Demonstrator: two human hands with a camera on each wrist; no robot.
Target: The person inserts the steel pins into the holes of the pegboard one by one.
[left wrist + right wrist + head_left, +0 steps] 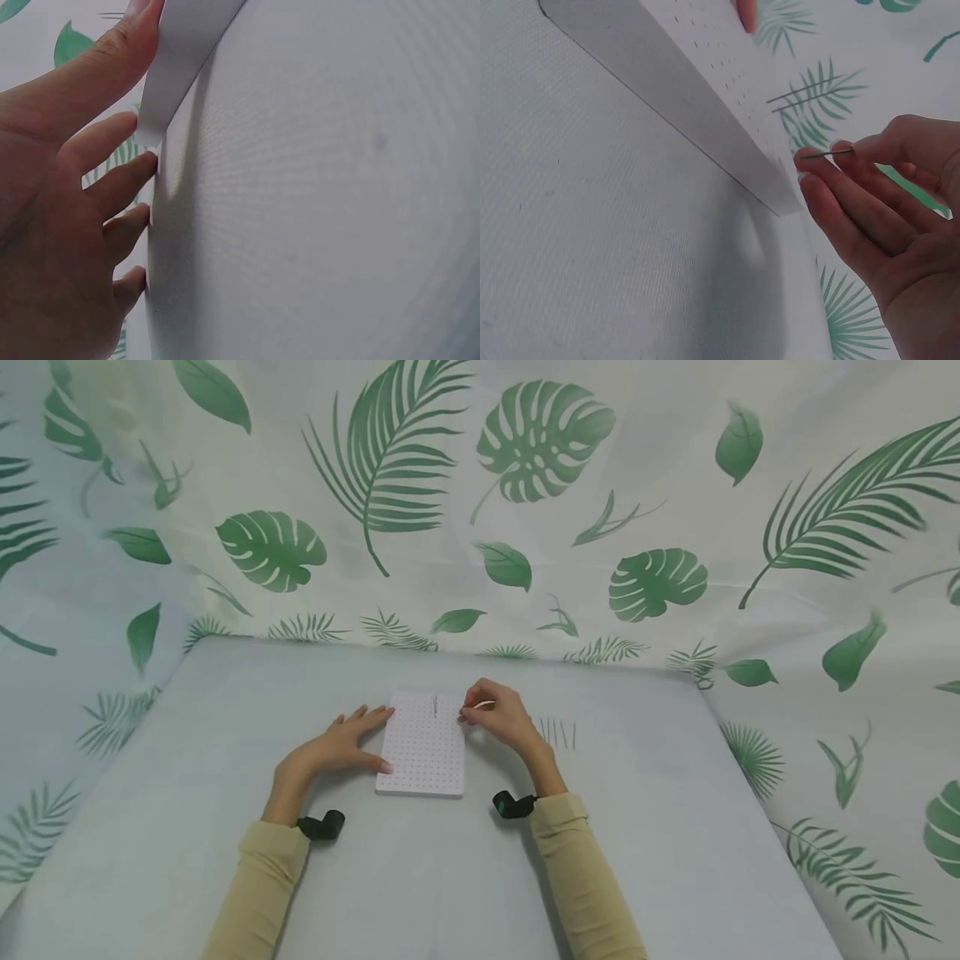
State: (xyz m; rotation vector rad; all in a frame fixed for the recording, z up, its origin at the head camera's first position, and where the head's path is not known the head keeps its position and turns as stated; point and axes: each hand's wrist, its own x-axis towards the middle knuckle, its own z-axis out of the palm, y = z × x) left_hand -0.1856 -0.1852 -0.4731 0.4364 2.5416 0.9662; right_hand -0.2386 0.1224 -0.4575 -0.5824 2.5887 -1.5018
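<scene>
A white pegboard (423, 752) with rows of small holes lies on the table. Along its left side rests my left hand (341, 747), fingers spread and fairly straight, thumb touching the edge; the left wrist view shows the thumb (112, 64) against the board's side wall. My right hand (501, 717) is beside the far right edge of the board, pinching a thin metal pin (829, 154) between thumb and fingertips. Two similar thin pins (802, 91) stand up from the board near its far end.
Several thin pins (558, 733) lie in a row on the table, right of my right hand. The white table (420, 877) meets a leaf-patterned cloth (555, 585) at the back and sides. A black wrist camera (322, 825) sits on each wrist.
</scene>
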